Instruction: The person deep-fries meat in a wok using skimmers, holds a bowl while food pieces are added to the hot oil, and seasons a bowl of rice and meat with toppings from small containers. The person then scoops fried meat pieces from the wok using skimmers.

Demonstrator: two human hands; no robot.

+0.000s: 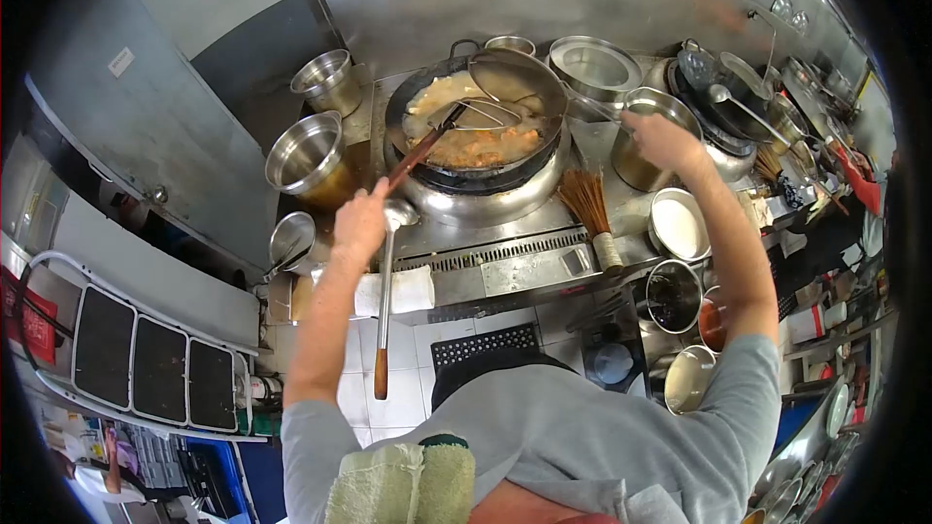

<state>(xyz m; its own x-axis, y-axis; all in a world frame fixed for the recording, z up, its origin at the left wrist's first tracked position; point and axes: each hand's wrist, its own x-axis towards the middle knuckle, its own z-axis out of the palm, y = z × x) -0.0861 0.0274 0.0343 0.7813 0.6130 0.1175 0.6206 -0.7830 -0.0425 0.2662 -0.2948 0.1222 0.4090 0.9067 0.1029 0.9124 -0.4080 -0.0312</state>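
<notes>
My left hand (pixel 360 223) is closed round the wooden handle of a long tool (pixel 419 153), whose wire head reaches into a big wok (pixel 396 116). Pale, bubbling liquid with orange-brown pieces fills the wok. My right hand (pixel 664 144) is closed on the thin handle of a round strainer (pixel 517 76), which is tilted over the back right of the wok. Below my left hand, a ladle (pixel 384 306) with a wooden end lies across the stove's front edge. Beside the wok's right side is a bamboo brush (pixel 592 218).
Metal pots (pixel 325 82) stand left of the wok. A tall pot (pixel 638 160) is below my right hand, near a bowl of white contents (pixel 679 224). A second wok (pixel 743 116) sits at the right. Part of another person (pixel 112 471) shows at the lower left.
</notes>
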